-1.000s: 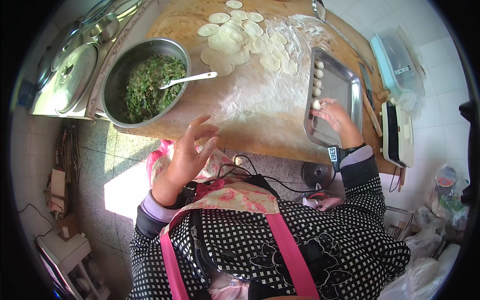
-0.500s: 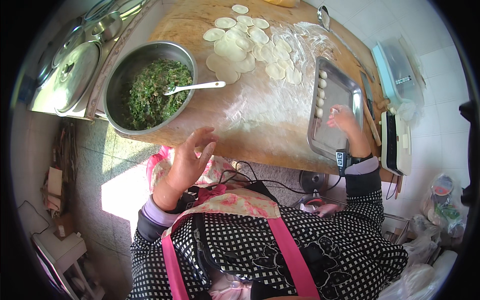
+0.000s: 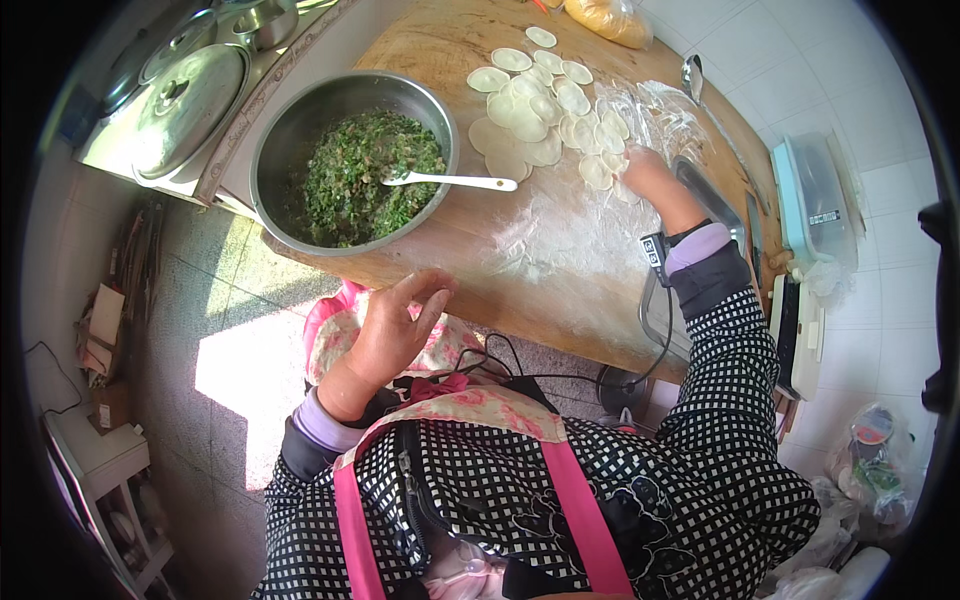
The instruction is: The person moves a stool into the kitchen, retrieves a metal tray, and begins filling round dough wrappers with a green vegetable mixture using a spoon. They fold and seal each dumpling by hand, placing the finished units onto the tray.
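My right hand is at the right edge of a spread of round, thin dumpling wrappers. Its fingers are bent down onto a wrapper there, and the fingertips are partly hidden. My left hand hovers by the table's front edge, empty, with thumb and fingers apart. Beyond it sits a large steel bowl of chopped green filling. A white spoon rests in the filling, its handle over the rim. Under my right forearm lies a metal tray, mostly covered.
Flour is scattered over the wooden table. A ladle, a bag of yellow food, a clear plastic box and a white appliance line the far and right sides. A lidded pot stands at left. A cable trails from my right wrist.
My right hand has moved from above the tray, up and left to the wrappers. The row of small dumplings in the tray is now hidden by my arm. The view has shifted slightly.
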`<action>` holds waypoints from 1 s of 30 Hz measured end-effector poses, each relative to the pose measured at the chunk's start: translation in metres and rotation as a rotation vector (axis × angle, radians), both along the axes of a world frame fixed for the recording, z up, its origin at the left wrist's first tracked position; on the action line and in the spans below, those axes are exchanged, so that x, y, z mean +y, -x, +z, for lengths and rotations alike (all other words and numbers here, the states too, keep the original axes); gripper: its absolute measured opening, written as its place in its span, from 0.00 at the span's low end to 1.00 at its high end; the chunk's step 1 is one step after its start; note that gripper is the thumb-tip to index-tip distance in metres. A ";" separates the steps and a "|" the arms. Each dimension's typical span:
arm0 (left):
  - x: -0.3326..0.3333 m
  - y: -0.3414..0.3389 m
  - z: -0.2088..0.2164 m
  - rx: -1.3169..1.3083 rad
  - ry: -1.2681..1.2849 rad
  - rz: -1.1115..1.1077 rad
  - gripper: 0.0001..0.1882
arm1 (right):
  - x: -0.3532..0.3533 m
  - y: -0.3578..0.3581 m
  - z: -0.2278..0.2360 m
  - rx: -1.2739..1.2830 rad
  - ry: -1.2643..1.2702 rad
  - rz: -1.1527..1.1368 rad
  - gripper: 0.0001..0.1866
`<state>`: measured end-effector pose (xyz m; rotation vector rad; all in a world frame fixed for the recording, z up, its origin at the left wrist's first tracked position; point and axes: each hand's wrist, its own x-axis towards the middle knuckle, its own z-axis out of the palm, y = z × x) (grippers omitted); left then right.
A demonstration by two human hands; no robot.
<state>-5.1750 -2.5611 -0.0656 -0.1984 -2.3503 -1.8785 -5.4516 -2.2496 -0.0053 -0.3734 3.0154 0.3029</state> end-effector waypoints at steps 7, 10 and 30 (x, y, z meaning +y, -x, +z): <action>0.000 0.009 -0.013 -0.072 -0.170 0.001 0.07 | 0.045 0.031 -0.020 -0.326 -0.072 -0.242 0.18; -0.001 0.011 -0.014 -0.108 -0.184 -0.031 0.07 | 0.050 0.033 -0.032 -0.297 0.245 -0.499 0.14; 0.034 0.027 0.002 -0.129 -0.531 -0.113 0.14 | -0.050 -0.140 0.063 -0.445 0.734 -0.037 0.08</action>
